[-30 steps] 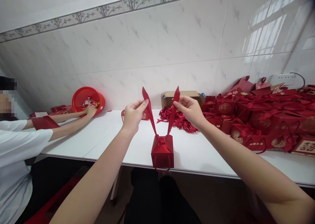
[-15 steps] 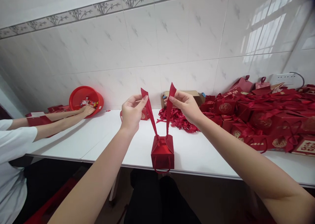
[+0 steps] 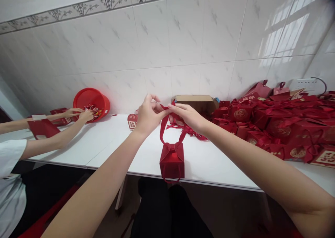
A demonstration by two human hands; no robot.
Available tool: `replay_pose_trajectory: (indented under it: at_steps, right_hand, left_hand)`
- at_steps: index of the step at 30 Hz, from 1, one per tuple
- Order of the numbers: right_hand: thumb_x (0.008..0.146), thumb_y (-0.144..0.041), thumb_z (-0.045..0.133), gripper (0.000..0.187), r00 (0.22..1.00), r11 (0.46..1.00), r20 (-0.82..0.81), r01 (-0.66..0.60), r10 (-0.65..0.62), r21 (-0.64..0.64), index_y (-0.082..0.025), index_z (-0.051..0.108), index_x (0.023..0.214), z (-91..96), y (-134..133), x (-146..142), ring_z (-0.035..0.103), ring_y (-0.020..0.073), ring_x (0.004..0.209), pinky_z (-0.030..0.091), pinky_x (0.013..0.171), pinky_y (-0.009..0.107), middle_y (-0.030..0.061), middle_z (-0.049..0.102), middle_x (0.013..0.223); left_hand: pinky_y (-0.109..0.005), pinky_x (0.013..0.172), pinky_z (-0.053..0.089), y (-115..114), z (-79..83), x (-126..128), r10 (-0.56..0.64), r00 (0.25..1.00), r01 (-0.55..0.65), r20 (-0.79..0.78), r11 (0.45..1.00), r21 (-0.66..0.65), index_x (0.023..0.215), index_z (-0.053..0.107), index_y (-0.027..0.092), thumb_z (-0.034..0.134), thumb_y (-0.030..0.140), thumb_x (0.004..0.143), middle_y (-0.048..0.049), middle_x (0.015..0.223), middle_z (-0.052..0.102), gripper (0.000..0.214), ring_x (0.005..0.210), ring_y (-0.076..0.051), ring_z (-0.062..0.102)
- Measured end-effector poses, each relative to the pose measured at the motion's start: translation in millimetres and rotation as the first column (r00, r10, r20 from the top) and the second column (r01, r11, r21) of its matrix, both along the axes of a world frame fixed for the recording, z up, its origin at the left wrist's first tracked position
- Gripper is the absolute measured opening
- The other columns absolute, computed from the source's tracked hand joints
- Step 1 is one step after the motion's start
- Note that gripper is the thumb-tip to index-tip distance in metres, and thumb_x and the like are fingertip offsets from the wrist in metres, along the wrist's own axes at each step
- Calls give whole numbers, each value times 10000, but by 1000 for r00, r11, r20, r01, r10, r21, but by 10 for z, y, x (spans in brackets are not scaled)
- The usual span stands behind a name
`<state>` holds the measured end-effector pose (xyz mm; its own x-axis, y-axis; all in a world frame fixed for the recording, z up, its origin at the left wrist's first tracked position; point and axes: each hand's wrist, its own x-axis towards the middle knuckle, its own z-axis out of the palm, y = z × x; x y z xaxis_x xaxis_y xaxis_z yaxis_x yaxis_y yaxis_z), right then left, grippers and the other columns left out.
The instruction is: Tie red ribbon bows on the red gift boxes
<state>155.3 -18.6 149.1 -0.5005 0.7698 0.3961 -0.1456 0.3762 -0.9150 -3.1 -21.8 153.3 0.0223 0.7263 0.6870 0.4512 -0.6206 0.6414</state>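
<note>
A small red gift box (image 3: 172,163) with a cord handle on its near side stands upright at the table's front edge. From its top rises a red ribbon (image 3: 162,129), whose two lengths form a loop above the box. My left hand (image 3: 150,114) pinches one ribbon end between thumb and fingers. Meeting it, my right hand (image 3: 187,116) pinches the other end, and the two ends cross where my fingertips touch. The exact crossing is partly covered by my fingers.
Behind my hands lie a heap of loose red ribbons (image 3: 200,136) and an open cardboard box (image 3: 195,99). Many finished-looking red boxes (image 3: 282,126) are piled at right. At left, a co-worker's hands (image 3: 85,115) reach to a tipped red basin (image 3: 104,104) of wrapped sweets. Another red box (image 3: 132,122) stands near the wall.
My hands have come together, bringing the separate upright ribbon ends across each other into a loop. The co-worker's hands have drawn back toward the basin's rim.
</note>
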Motion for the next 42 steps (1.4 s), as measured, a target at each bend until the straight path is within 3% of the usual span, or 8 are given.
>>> replay_pose_trajectory:
  at_steps: [6, 13, 19, 22, 27, 30, 33, 42]
  right_hand:
    - [818, -336, 615, 168, 979, 948, -196, -117, 60, -295, -170, 597, 804, -128, 161, -3, 418, 65, 498, 328, 497, 229, -24, 553, 660]
    - [853, -431, 540, 287, 997, 972, 75, 7, -26, 236, -190, 686, 800, -315, 120, 78, 543, 132, 723, 417, 701, 307, 34, 652, 839]
    - [919, -246, 462, 250, 760, 406, 203, 86, -617, 910, -230, 687, 1027, -410, 56, 68, 535, 227, 967, 325, 843, 411, 72, 683, 1054]
    - [934, -242, 430, 271, 719, 317, 181, 58, -671, 947, -219, 675, 1048, -467, 77, 41, 546, 224, 977, 323, 837, 403, 80, 686, 1060]
    - [929, -319, 441, 257, 832, 529, 2, 350, -554, 773, -225, 677, 888, -586, 72, 32, 562, 205, 1025, 384, 851, 367, 68, 648, 1127]
    - [917, -392, 434, 388, 833, 668, -92, 498, -545, 553, -195, 554, 605, -699, 36, 193, 591, 192, 920, 423, 743, 309, 78, 659, 1003]
    - [877, -466, 459, 454, 722, 620, 7, 589, -692, 518, -206, 400, 510, -869, -6, 561, 522, 164, 647, 365, 594, 289, 42, 568, 676]
    - [844, -434, 431, 353, 437, 840, 728, 395, -528, 372, -184, 637, 704, -1600, -65, 1566, 581, 217, 690, 419, 634, 321, 77, 650, 739]
  left_hand:
    - [-296, 674, 477, -27, -116, -77, -36, 998, 31, -56, 996, -85, 911, 485, 208, 680, 356, 707, -2, 772, 637, 319, 714, -149, 623]
    - [-370, 775, 479, -70, -208, -187, -224, 914, 351, 340, 855, -382, 913, 524, 173, 628, 188, 700, -25, 740, 653, 238, 745, -178, 647]
    - [-365, 735, 504, -88, -221, -206, -219, 784, 508, 581, 765, -397, 826, 536, 158, 604, 81, 649, 12, 636, 594, 205, 590, -120, 599]
    - [-374, 779, 496, -116, -263, -198, -269, 792, 516, 549, 776, -363, 870, 563, 169, 620, 144, 681, -1, 686, 622, 199, 647, -136, 624]
    - [-303, 733, 467, -152, -327, -215, -68, 995, 73, 78, 995, -64, 955, 633, 200, 618, 292, 738, -27, 723, 654, 236, 732, -175, 620]
    - [-274, 663, 436, -165, -368, -354, 254, 959, -237, -124, 962, 135, 897, 652, 211, 622, 294, 720, 6, 645, 579, 197, 637, -155, 558]
    - [-254, 601, 398, -191, -466, -666, 407, 883, -386, -235, 913, 128, 874, 639, 215, 570, 219, 698, 38, 570, 464, 189, 556, -138, 484]
    - [-261, 597, 384, -141, -1195, -1561, 241, 781, -446, -576, 861, -245, 817, 634, 230, 489, 187, 591, 42, 562, 454, 272, 561, -161, 488]
